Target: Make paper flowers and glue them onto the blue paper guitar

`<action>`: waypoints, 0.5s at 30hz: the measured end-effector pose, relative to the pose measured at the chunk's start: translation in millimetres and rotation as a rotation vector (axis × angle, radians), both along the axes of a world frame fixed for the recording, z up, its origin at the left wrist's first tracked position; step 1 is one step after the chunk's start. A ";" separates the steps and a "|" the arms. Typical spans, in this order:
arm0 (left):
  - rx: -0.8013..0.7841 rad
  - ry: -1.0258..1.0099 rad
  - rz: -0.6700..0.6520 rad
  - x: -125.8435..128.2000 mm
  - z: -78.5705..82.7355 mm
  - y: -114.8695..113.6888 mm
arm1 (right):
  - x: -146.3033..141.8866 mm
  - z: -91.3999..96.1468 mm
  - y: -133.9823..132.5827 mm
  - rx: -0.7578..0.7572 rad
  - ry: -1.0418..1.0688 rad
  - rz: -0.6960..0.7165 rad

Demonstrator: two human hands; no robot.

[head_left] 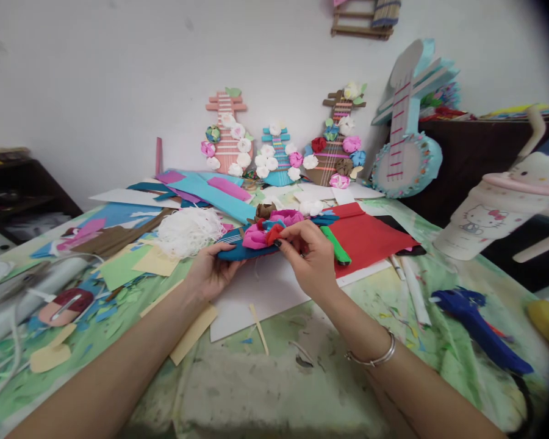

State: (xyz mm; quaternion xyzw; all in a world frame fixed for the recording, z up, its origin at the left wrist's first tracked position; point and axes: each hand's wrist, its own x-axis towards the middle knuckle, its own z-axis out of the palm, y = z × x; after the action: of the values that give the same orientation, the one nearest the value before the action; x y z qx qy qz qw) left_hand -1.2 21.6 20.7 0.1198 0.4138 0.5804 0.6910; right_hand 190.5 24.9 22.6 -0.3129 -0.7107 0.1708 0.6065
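Observation:
My left hand [213,271] grips the end of a dark blue paper lute craft [231,250], its thumb on top and its fingers below. White strings run along the blue body. Pink paper flowers [255,238] and a brown paper flower [265,211] sit on the lute. At its near edge, my right hand [312,256] pinches a red paper flower [274,234] between thumb and forefinger. Whether this flower is fixed to the lute cannot be seen. White paper [256,299] lies under both hands, and a green cutter [336,247] rests just beyond the right hand.
Decorated paper lutes [229,137] lean against the wall. A tangle of white string [190,231] and paper scraps lie left. On the right are red paper [375,238], a blue glue gun [480,329] and a tall white tumbler [494,213].

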 end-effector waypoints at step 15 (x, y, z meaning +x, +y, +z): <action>0.017 -0.006 -0.027 -0.6 -1.5 -0.3 | 0.8 -0.4 1.7 0.012 0.022 -0.073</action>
State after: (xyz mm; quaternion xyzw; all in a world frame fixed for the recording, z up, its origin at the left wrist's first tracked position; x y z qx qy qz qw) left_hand -1.8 21.3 19.2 0.1296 0.4053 0.5750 0.6988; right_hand 191.4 26.6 22.3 -0.3331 -0.6933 0.1479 0.6217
